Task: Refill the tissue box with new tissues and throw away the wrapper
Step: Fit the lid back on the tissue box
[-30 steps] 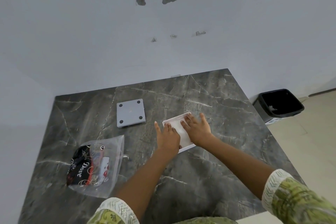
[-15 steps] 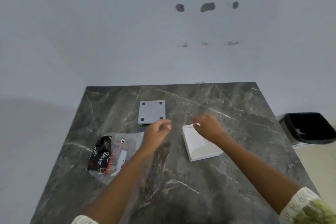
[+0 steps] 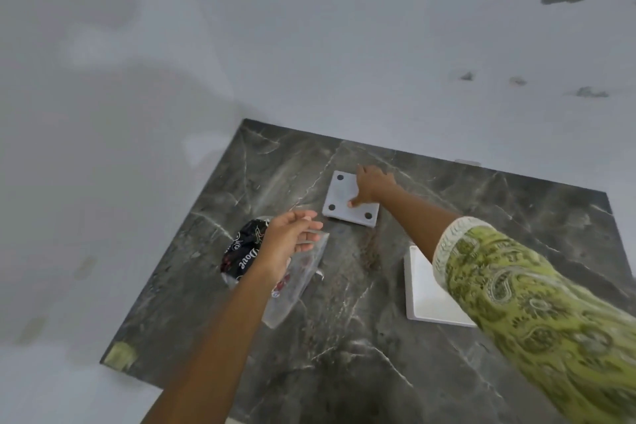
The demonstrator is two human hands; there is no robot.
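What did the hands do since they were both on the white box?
Both hands left the white box. The right hand reached away to the grey square plate and now touches it. The left hand moved over the clear wrapper; whether it grips it is unclear. The box, plate and wrapper stayed in their places on the marble table.

The only word I can read is "Dove", in white script on the black printed pack inside the clear plastic wrapper (image 3: 272,268). Nothing else before me carries legible writing.
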